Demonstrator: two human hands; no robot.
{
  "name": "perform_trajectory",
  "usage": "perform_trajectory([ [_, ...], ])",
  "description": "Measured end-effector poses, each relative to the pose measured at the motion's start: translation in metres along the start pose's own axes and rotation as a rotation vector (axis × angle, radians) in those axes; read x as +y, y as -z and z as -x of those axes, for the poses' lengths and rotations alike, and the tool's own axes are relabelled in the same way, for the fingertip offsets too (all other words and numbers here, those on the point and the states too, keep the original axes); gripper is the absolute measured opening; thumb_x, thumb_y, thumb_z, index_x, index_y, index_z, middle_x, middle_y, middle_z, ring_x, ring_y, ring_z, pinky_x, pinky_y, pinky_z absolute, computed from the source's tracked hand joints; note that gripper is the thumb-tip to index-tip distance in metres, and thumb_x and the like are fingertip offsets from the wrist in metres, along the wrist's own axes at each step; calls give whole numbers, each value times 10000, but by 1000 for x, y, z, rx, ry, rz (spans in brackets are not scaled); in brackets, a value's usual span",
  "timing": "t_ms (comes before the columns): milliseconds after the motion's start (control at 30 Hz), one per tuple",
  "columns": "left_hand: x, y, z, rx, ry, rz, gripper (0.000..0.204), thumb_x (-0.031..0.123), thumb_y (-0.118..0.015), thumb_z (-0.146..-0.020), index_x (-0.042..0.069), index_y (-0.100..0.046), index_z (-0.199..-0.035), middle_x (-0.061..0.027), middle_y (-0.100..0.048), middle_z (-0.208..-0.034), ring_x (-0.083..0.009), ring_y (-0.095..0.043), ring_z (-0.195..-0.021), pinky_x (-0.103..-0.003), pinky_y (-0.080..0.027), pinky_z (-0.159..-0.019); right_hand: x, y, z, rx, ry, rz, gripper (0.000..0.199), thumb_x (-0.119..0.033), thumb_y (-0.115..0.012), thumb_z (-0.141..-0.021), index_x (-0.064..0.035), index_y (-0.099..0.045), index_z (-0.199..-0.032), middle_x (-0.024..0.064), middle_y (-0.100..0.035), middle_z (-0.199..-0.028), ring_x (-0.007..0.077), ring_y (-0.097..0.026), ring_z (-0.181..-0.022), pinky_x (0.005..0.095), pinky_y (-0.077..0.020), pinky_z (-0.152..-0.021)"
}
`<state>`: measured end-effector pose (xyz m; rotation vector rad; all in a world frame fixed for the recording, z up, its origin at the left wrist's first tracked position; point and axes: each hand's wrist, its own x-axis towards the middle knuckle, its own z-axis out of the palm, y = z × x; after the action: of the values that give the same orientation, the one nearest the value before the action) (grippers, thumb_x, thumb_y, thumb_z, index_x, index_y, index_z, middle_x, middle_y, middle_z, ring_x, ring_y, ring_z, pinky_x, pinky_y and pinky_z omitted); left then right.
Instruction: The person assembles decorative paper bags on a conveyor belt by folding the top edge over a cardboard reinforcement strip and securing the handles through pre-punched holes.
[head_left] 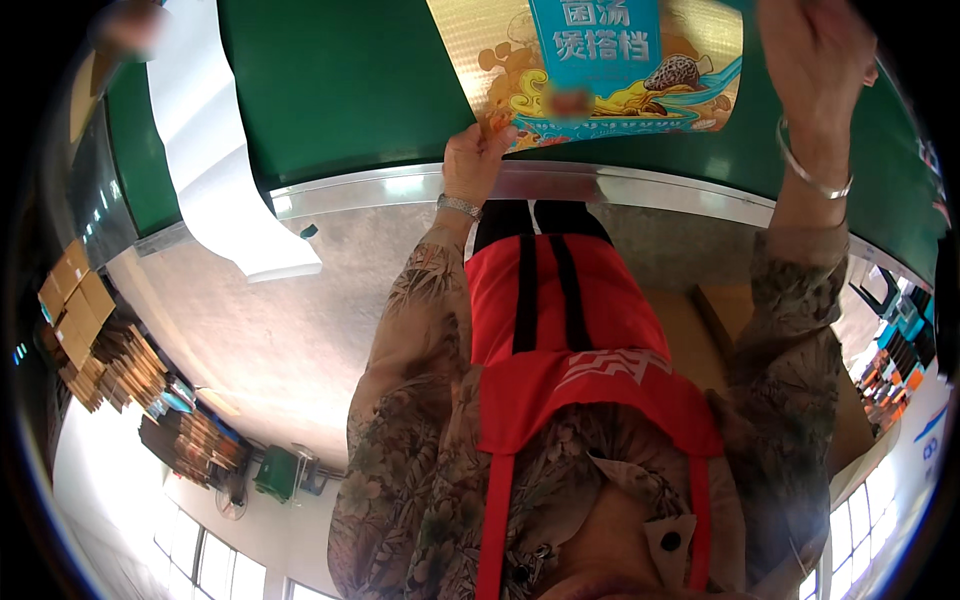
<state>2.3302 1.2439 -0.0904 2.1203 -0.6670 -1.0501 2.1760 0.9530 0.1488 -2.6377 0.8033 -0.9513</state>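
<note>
A flat gold printed package with a blue panel and colourful mushroom drawings lies over the green tabletop, its upper part cut off by the frame. My left hand, with a metal watch band on the wrist, grips the package's near left corner between thumb and fingers. Beside the right edge of the package is my right hand, raised, a silver bangle on its wrist. Its fingers are blurred and partly beyond the upper edge, so whether it holds anything is hidden.
A long white paper strip hangs over the metal edge of the green table. At the upper left a blurred hand-like shape shows. Stacked cardboard and a green bin stand on the left; colourful boxes are at right.
</note>
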Motion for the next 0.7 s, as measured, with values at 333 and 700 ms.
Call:
perform_trajectory([
  [333, 19, 2, 0, -24, -42, -7, 453, 386, -764, -944, -40, -692, -812, -43, -604, -631, -92, -478, -595, -334, -420, -531, 75, -81, 195, 48, -755, -273, 460, -360, -713, -975, 14, -655, -1236, 75, -682, -900, 121, -646, -832, 283, -567, -749],
  [700, 7, -11, -9, 104, -52, 134, 439, 402, -817, -886, -31, -746, -878, -61, -690, -691, -90, -579, -619, -309, -473, -577, 121, -120, 213, -180, -812, -148, 550, -532, -707, -936, 3, -728, -1059, 73, -710, -811, 130, -657, -723, 310, -527, -666],
])
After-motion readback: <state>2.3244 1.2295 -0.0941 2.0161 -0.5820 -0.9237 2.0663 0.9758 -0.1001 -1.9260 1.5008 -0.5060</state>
